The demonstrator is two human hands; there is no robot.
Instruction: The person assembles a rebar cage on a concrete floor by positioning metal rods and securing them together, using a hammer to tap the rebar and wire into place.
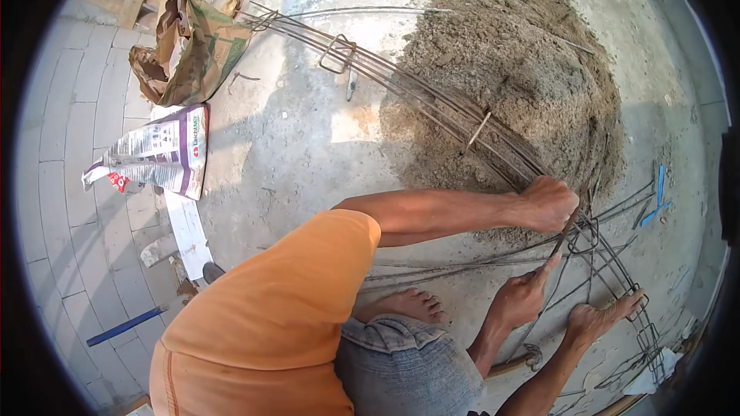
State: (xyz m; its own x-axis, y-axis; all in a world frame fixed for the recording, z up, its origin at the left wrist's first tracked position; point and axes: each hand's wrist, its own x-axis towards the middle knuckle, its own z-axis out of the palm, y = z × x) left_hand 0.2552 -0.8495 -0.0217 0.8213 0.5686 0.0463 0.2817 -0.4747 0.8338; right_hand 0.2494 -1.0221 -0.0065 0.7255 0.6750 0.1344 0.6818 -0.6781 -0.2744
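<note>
A long cage of thin steel reinforcing bars (432,96) with square stirrups runs from upper left to lower right. My left hand (551,204), its arm in an orange sleeve, makes a fist over the bars beside the sand. Below it my right hand (520,296) is closed, with its index finger stretched along a slim dark tool (568,231); the tool's exact kind does not show. It meets the cage near a stirrup (583,236). Farther right, what seems another person's hand (601,316) touches the cage by a further stirrup (634,304).
A heap of damp sand (532,69) lies under and beside the cage. Left are an opened brown paper sack (208,50), a white-and-purple bag (158,146) and a blue bar (127,326). Loose rods (432,270) cross the concrete near a bare foot (408,306) and a jeans-clad leg (408,370).
</note>
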